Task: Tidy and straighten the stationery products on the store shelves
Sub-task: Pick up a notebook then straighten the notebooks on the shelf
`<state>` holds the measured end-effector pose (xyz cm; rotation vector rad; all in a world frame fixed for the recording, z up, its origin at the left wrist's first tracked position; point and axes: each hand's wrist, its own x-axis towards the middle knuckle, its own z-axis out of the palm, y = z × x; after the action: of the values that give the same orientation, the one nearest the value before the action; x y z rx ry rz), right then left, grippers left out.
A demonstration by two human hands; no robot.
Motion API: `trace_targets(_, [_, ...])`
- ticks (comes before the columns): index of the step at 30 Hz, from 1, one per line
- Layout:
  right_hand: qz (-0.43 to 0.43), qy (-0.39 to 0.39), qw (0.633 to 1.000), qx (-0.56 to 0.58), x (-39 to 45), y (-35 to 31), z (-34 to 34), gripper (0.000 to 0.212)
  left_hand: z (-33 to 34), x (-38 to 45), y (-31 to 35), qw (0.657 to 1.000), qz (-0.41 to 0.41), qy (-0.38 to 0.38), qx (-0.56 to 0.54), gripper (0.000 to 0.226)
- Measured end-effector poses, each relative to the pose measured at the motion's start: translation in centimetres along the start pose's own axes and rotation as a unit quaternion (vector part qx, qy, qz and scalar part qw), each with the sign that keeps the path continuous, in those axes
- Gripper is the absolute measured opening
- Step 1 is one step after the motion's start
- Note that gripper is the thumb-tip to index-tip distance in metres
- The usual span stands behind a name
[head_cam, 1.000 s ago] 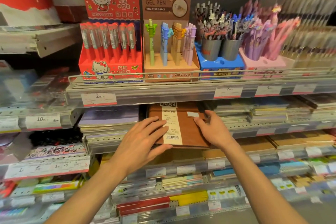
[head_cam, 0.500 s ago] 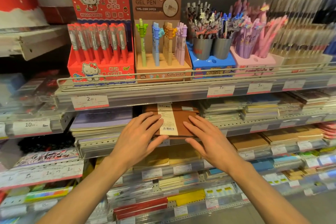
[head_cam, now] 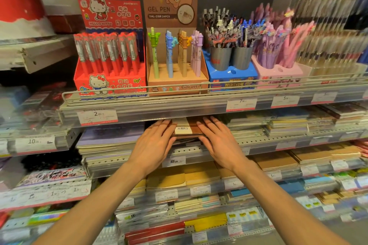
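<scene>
A brown notebook [head_cam: 186, 128] with a white barcode label lies on the second shelf [head_cam: 258, 141], tucked mostly under the shelf above. My left hand [head_cam: 153, 143] lies flat on its left side, fingers stretched forward. My right hand [head_cam: 219, 141] lies flat on its right side in the same way. Neither hand curls around the notebook; the palms hide its front corners. Only the label strip and a band of brown cover show between my fingers.
A purple notebook stack [head_cam: 109, 139] sits left of the brown one, paler stacks [head_cam: 249, 125] to its right. Above, behind a wire rail [head_cam: 179, 90], stand a red Hello Kitty pen box [head_cam: 109, 83], a gel pen display [head_cam: 175, 83] and pen cups [head_cam: 231, 58]. More notebook shelves run below.
The brown notebook has slid back from over the shelf's front edge to deep under the upper shelf. Both hands moved forward with it and flattened onto its cover.
</scene>
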<state>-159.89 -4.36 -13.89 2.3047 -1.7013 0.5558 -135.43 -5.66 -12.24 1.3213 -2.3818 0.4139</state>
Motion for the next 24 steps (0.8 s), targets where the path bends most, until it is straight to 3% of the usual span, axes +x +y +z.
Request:
trace_targets(11, [0.041, 0.033, 0.998, 0.028, 0.6, 0.5, 1.0, 0.051, 0.7, 0.5, -0.2, 0.997, -0.07, -0.016, -0.025, 0.045])
trace_targets(24, [0.035, 0.007, 0.999, -0.006, 1.5, 0.6, 1.5, 0.057, 1.8, 1.2, 0.1, 0.986, -0.131, -0.03, -0.103, 0.045])
